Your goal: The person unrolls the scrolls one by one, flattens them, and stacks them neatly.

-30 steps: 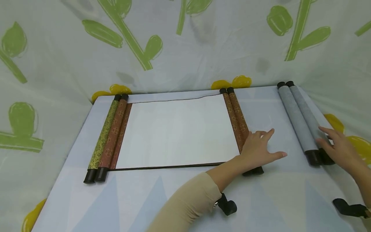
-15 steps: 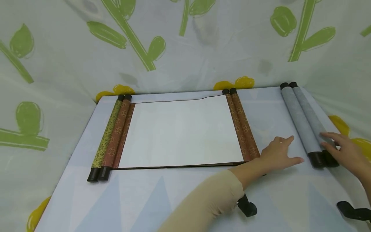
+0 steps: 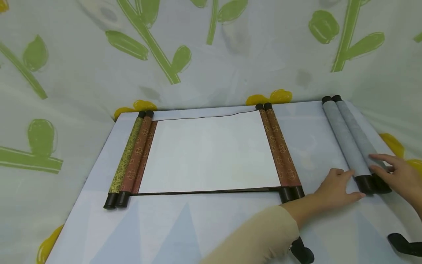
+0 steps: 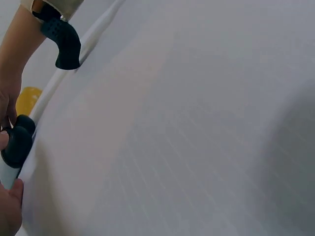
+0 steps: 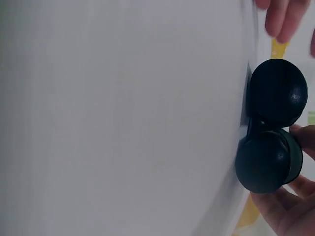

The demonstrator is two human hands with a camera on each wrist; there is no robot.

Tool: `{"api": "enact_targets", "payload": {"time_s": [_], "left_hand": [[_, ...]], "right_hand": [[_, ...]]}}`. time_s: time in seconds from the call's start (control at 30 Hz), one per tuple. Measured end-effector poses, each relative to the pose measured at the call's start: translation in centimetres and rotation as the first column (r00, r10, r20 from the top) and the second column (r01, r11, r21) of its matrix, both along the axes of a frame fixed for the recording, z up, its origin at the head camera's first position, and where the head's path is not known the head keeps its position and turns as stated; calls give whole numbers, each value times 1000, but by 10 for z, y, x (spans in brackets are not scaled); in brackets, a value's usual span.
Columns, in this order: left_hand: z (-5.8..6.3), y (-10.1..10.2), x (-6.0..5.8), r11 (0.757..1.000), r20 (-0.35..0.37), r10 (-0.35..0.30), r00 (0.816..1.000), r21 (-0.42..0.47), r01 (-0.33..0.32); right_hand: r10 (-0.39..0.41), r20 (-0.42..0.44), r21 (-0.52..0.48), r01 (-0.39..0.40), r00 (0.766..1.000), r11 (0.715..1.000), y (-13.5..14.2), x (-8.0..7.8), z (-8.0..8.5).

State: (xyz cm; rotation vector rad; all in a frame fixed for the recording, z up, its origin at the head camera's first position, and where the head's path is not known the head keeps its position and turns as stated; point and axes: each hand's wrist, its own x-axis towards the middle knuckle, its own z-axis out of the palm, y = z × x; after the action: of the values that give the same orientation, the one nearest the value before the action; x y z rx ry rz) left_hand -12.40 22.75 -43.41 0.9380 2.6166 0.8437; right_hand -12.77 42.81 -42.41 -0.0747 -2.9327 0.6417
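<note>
A pale grey scroll (image 3: 347, 137), its two rollers side by side with black end caps (image 5: 263, 162), lies along the table's right side. My right hand (image 3: 400, 178) grips the near part of its outer roller; in the right wrist view my thumb and fingers lie on opposite sides of that roller. Thumb and fingers spread, my left hand (image 3: 336, 190) is beside the inner roller, fingertips right at its near end. From the right wrist, the left fingers (image 5: 280, 19) show apart from the black cap. The left wrist view catches the left hand (image 4: 9, 211) only at its edge.
Left of the hands, a partly unrolled scroll (image 3: 211, 154) shows a blank white sheet between brown patterned rollers. A yellow-green patterned roll (image 3: 126, 157) lies against its left roller. White cloth with green plants (image 3: 230, 55) hangs behind the table (image 3: 165, 234).
My left hand has moved right, from over the brown roller to the grey scroll's inner roller. The right hand stays at the outer roller. The view has shifted slightly.
</note>
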Motion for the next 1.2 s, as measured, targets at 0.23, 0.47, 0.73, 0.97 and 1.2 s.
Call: {"api": "enact_targets", "payload": {"time_s": [0.23,0.47,0.73,0.97,1.2], "left_hand": [[0,9,3,999,85,40,996,33,-43],[2,8,3,999,54,7,999,-51,-5],[4,-3,2,996,88,73,993,53,-78],[8,-15,4,995,102,96,990,22,-99],[12,-9,-9,959,130,249,960,104,-263]], "right_hand": [[-85,84,-16,87,993,996,6,-1,0],[-83,145,-390,133,986,911,8,5,-3],[28,200,-441,64,979,895,-2,2,-8],[110,213,-444,-5,971,896,-7,7,-9],[200,281,-538,-18,938,843,-3,5,-5]]}}
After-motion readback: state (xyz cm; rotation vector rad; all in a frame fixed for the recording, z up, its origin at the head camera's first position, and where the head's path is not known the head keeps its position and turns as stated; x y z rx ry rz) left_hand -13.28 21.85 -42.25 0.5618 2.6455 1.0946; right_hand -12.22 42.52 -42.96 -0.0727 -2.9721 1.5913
